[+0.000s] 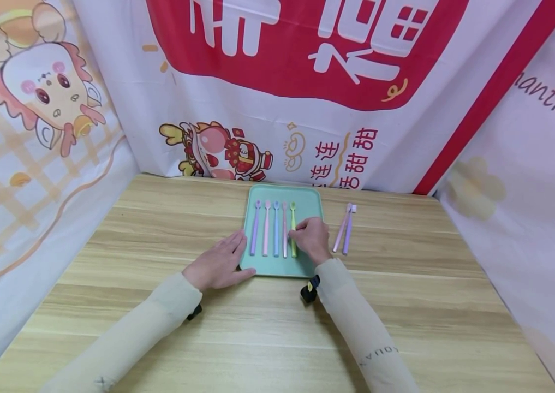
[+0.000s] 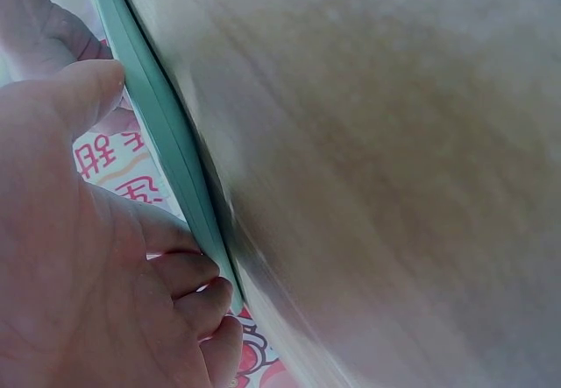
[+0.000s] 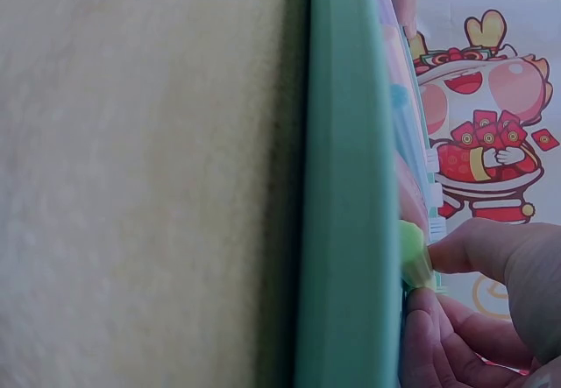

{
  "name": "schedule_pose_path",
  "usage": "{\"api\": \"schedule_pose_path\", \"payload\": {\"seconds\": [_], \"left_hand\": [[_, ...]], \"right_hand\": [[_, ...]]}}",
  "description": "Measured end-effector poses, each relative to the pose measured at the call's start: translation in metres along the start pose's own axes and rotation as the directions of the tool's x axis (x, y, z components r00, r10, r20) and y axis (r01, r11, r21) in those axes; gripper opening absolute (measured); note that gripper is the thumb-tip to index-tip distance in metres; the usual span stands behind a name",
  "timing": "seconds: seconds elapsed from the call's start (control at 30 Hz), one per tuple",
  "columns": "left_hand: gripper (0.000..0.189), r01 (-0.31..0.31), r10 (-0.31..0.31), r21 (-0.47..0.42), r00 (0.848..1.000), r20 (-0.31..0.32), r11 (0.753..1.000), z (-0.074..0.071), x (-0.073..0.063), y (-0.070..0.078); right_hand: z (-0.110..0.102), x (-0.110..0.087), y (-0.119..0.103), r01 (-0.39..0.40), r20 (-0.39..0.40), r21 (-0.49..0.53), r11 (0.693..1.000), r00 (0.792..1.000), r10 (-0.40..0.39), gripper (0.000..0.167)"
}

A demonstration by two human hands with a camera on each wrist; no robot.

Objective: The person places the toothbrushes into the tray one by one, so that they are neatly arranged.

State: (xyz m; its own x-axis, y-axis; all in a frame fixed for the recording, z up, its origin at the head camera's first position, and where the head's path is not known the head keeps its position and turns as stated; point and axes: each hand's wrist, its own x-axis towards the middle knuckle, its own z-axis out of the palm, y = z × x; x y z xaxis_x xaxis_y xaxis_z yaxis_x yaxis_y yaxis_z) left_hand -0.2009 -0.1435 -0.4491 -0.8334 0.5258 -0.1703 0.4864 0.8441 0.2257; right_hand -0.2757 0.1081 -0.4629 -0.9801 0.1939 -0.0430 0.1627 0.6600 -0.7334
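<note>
Cream sleeves reach over the wood-grain table. The left hand, fingers extended, thumb apart, touches the left edge of a pale-green rectangular tray; the right hand, fingers curled, has its grip clamped on a slim yellow-green toothbrush, rightmost of five on the tray.

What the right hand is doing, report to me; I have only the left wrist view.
Observer: The right hand pinches the yellow-green toothbrush.
Operator: Now count what lies on the tray.
Observer: Five toothbrushes lie there side by side, the pinched one included.
Operator: Name anything off the tray, on the table.
Observer: A pink toothbrush and a purple toothbrush lie to the right of the tray.
</note>
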Motion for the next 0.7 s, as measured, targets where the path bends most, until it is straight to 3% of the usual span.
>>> {"api": "schedule_pose_path", "payload": {"seconds": [0.7], "left_hand": [[0.093, 0.011, -0.011, -0.008, 1.0, 0.003, 1.0, -0.002, -0.002, 0.002]], "right_hand": [[-0.01, -0.002, 0.001, 0.012, 0.027, -0.005, 1.0, 1.0, -0.012, 0.021]]}}
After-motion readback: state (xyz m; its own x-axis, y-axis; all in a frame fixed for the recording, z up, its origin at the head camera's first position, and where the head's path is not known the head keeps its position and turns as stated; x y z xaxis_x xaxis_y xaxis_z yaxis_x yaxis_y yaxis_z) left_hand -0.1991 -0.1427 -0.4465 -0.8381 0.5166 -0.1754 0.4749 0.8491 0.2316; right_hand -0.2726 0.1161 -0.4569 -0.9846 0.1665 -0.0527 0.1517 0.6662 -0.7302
